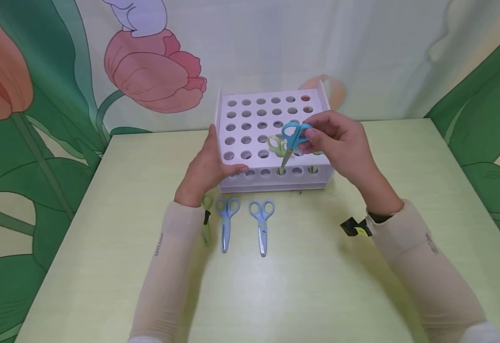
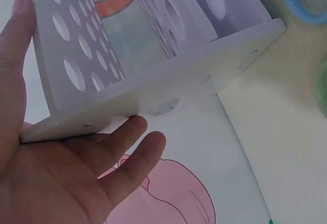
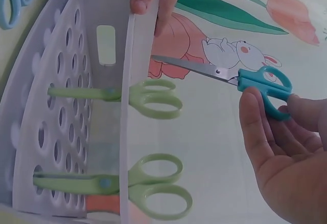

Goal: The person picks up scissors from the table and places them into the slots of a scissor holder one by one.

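A white two-tier rack (image 1: 271, 186) with rows of round holes stands toward the back of the table. My left hand (image 1: 201, 174) holds it by its left side, thumb over the front edge and fingers along the outer side panel. My right hand (image 1: 346, 145) pinches teal-handled scissors (image 3: 245, 78) by the handles. Their metal blades are together, and in the head view the tip points down over the rack's front part. Two green scissors, one pair (image 3: 168, 106) and another (image 3: 168, 203), stand handles up in front-row holes, with their blades reaching the lower tier.
On the table in front of the rack lie two blue scissors, one pair (image 1: 225, 224) left of the other (image 1: 262, 226). Green scissors (image 1: 207, 202) lie beside them, partly hidden by the left sleeve. A curtain printed with tulips (image 1: 155, 71) hangs right behind the rack.
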Available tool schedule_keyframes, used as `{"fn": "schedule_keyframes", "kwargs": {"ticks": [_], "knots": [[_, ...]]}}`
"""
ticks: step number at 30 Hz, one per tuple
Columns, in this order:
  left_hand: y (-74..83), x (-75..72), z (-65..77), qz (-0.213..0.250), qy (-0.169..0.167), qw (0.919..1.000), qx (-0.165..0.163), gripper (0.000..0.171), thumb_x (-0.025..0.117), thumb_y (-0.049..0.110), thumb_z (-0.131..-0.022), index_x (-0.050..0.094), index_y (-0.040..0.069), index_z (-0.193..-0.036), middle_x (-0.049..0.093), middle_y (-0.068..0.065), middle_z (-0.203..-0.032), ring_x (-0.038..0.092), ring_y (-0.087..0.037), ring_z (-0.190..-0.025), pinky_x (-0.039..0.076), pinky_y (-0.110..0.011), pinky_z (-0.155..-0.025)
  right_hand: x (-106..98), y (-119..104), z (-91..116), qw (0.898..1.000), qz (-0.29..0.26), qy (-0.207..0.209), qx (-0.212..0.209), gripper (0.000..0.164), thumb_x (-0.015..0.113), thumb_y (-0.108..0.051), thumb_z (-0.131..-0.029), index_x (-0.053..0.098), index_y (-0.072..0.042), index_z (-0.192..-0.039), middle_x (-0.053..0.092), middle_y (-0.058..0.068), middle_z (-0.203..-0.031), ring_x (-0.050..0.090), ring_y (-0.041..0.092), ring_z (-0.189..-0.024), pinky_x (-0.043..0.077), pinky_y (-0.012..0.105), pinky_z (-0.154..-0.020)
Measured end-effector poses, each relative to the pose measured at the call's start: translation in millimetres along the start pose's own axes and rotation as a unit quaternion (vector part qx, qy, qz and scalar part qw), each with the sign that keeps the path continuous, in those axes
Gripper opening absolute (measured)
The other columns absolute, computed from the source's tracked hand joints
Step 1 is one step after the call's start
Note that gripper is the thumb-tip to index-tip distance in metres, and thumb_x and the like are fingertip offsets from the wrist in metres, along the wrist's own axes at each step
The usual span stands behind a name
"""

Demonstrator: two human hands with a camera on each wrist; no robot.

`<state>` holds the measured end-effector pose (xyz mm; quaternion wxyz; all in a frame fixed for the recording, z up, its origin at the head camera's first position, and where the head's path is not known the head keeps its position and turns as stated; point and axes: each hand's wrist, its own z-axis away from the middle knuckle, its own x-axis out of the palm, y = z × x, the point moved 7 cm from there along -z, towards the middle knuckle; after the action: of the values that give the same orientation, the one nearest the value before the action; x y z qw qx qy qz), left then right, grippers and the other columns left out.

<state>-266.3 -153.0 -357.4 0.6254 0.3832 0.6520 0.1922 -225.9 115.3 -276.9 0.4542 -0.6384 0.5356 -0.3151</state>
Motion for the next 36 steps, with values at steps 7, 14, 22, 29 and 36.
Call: {"fn": "schedule_keyframes", "kwargs": {"ticks": [7,14,22,29,36], "knots": [[5.8,5.5,-2.1,-0.016,-0.002,0.9998,0.007,0.118,0.095,0.030,-0.072,0.014,0.011,-0.156,0.048,-0.012,-0.134,0.056,-0.029,-0.107,0.048,-0.044,-0.087,5.9,0.0,-10.3,0.999,-0.031,0.016,-0.002,0.013,0.065,0.002,-0.096,0.069,0.004,-0.109,0.073,0.014,-0.094,0.072,0.024,-0.076,0.058,0.033,-0.074],[6.1,8.5,-3.7,-0.033,-0.008,0.9994,-0.007,0.120,0.093,0.035,-0.073,0.010,0.011,-0.158,0.046,-0.012,-0.136,0.056,-0.031,-0.112,0.049,-0.043,-0.089,20.2,-0.6,-20.4,0.999,-0.026,0.019,-0.028,0.014,0.065,0.005,-0.095,0.066,0.010,-0.109,0.073,0.013,-0.094,0.072,0.024,-0.075,0.058,0.033,-0.073],[4.0,4.7,-2.2,-0.034,-0.007,0.9994,-0.008,0.118,0.093,0.033,-0.074,0.011,0.012,-0.157,0.046,-0.014,-0.137,0.055,-0.030,-0.113,0.049,-0.044,-0.090,35.2,-2.5,-32.3,0.999,0.014,0.024,-0.029,0.017,0.065,0.001,-0.097,0.066,0.009,-0.112,0.072,0.016,-0.097,0.070,0.026,-0.077,0.057,0.031,-0.077],[2.9,4.2,-3.3,-0.034,-0.011,0.9994,0.004,0.117,0.092,0.031,-0.075,0.011,0.011,-0.157,0.047,-0.016,-0.138,0.054,-0.030,-0.114,0.047,-0.045,-0.091,46.6,0.7,-43.0,0.999,0.021,0.007,-0.037,0.016,0.064,0.005,-0.096,0.066,0.011,-0.111,0.072,0.019,-0.097,0.071,0.021,-0.078,0.057,0.030,-0.076],[5.4,4.2,-3.4,-0.027,-0.013,0.9994,0.018,0.120,0.093,0.032,-0.073,0.010,0.013,-0.157,0.048,-0.014,-0.139,0.054,-0.029,-0.115,0.047,-0.041,-0.094,58.4,7.2,-47.2,0.999,0.048,-0.006,-0.017,0.016,0.064,0.002,-0.097,0.067,0.008,-0.112,0.072,0.019,-0.099,0.071,0.020,-0.080,0.057,0.031,-0.078]]}}
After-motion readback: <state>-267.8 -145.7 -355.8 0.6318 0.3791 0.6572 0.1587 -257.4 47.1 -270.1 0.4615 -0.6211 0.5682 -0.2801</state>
